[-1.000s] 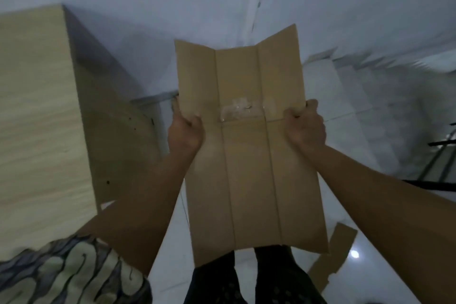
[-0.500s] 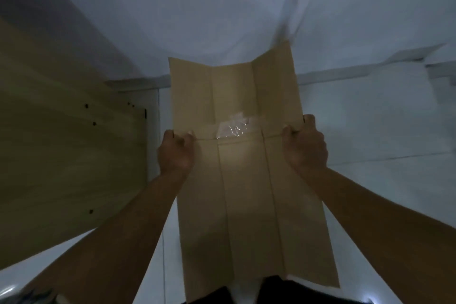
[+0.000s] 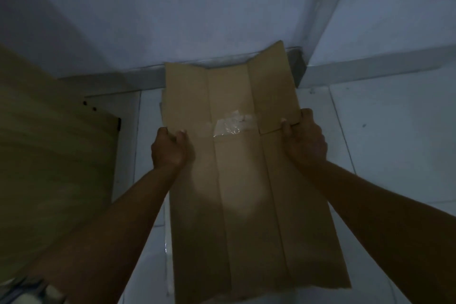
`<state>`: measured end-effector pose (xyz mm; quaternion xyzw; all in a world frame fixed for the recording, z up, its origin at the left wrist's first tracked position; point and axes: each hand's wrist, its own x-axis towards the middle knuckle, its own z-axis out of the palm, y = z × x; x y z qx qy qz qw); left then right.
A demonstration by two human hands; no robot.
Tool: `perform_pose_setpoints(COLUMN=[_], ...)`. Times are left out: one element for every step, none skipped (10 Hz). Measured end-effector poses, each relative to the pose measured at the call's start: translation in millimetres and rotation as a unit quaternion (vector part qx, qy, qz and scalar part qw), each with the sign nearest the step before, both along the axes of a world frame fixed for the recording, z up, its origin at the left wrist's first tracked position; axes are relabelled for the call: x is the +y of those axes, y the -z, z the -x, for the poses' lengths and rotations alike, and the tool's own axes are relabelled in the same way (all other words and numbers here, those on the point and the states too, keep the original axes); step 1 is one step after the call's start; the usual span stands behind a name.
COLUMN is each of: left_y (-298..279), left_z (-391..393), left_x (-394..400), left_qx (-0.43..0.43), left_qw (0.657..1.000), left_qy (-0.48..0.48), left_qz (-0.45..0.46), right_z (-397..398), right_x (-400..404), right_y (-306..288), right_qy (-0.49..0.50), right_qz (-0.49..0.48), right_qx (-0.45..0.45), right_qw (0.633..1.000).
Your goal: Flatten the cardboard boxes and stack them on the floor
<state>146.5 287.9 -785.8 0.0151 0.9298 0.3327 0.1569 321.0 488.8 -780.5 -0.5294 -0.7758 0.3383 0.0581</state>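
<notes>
Cardboard box (image 3: 244, 192), flattened, hides the floor (image 3: 382, 131) beneath; left hand (image 3: 169, 149) and right hand (image 3: 304, 140) each grip its side edges; no legible print, only torn tape (image 3: 233, 126).

A flat cardboard box (image 3: 241, 180) is held out over the white tile floor (image 3: 385, 136). The left hand (image 3: 170, 148) grips its left edge and the right hand (image 3: 304, 140) grips its right edge. Shiny tape (image 3: 233, 124) sits in the middle. A wooden cabinet (image 3: 49, 155) stands on the left.
</notes>
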Motion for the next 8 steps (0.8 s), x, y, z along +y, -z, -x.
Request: perform_pose_setpoints(left_y=[27, 46, 60, 70, 82, 88, 81, 51], left_z=[7, 9, 6, -4, -15, -16, -20, -20], left_x=[-5, -9, -11, -12, -13, -9, -9, -6], left_qx=[0.018, 0.049, 0.094, 0.111, 0.101, 0.109, 0.109, 0.135], left_qw=[1.0, 0.999, 0.994, 0.988, 0.98, 0.978, 0.976, 0.964], left_qy=[0.004, -0.014, -0.019, 0.034, 0.112, 0.106, 0.112, 0.157], left_qz=[0.005, 0.014, 0.05, 0.098, 0.131, 0.144, 0.154, 0.164], right_z=[3, 5, 9, 8, 6, 6, 5, 7], right_x=[1, 1, -5, -16, -19, -15, -16, -15], right_y=[28, 50, 65, 81, 96, 101, 94, 60], right_qy=[0.007, 0.027, 0.025, -0.02, -0.075, -0.093, -0.103, -0.115], right_qz=[-0.003, 0.004, -0.042, -0.161, -0.141, -0.121, -0.109, -0.111], right_qx=[0.004, 0.005, -0.032, -0.05, -0.073, -0.077, -0.085, -0.099], right_qw=[1.0, 1.0, 0.998, 0.986, 0.984, 0.985, 0.985, 0.982])
